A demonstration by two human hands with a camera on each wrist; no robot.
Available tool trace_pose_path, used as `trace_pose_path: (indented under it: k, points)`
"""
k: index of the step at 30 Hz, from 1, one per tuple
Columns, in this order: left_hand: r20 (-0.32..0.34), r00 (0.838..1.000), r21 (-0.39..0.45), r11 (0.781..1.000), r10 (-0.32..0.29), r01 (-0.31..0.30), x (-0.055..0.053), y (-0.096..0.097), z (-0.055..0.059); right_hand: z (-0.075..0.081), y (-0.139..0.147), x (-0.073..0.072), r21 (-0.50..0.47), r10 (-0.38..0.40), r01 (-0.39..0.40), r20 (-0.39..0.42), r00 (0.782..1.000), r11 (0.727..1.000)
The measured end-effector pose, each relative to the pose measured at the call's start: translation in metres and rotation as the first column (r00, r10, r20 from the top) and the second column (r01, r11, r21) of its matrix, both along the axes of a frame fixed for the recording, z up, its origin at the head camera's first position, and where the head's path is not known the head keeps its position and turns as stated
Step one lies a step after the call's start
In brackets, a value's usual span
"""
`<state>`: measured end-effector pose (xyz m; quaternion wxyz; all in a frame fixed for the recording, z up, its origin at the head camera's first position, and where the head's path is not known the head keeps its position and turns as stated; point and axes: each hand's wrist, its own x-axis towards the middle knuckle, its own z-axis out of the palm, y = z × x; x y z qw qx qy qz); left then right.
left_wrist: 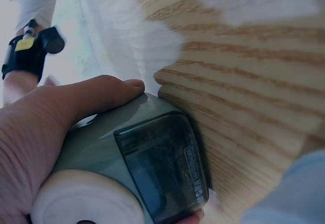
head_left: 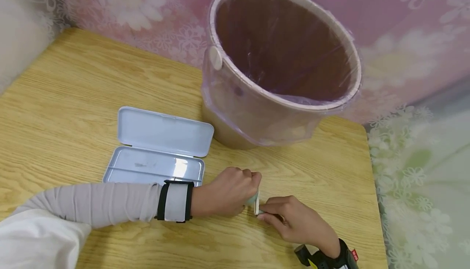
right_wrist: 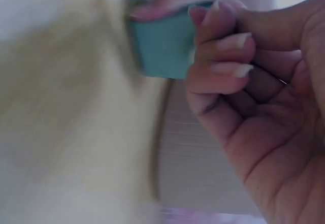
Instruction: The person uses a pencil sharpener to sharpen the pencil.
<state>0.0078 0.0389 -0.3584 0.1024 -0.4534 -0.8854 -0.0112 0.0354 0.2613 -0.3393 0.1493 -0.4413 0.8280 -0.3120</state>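
Note:
My left hand (head_left: pixel 231 189) grips a grey-green pencil sharpener (left_wrist: pixel 94 145) low over the table, its thumb lying along the top edge. The sharpener has a dark see-through drawer (left_wrist: pixel 162 168) and a round cream disc (left_wrist: pixel 86 201) with a dark hole in its middle. To its right, my right hand (head_left: pixel 299 222) pinches a small grey piece at the cream bar (head_left: pixel 256 203) on the sharpener's side, which looks like its crank handle. In the right wrist view the curled fingers (right_wrist: pixel 223 64) hide that piece. The sharpener's teal body (right_wrist: pixel 165 49) shows just behind them.
An open light-blue pencil case (head_left: pixel 165 124) lies left of the hands, its lower half partly behind the left forearm. A tall bin (head_left: pixel 235 132) lined with a clear purplish bag stands at the back of the wooden table (head_left: pixel 92 81), near the flowered wall covering (head_left: pixel 132 0).

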Motion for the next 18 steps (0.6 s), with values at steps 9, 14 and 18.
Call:
trace_pose_path:
  k: [9,14,18]
  points:
    - [0.009,1.0,0.009,1.0,-0.018,0.017,-0.001,-0.003,-0.002,0.017,0.003,-0.033,-0.056,-0.038,0.03,-0.159,0.986,0.998]
    - [0.019,1.0,-0.006,1.0,-0.025,0.025,-0.002,-0.004,-0.002,0.013,0.004,-0.05,-0.025,-0.031,0.028,-0.121,0.992,0.999]
    - [0.021,0.999,-0.007,1.0,-0.028,0.028,-0.003,-0.005,-0.002,0.003,0.008,-0.064,-0.016,-0.031,0.03,-0.038,0.999,0.999]
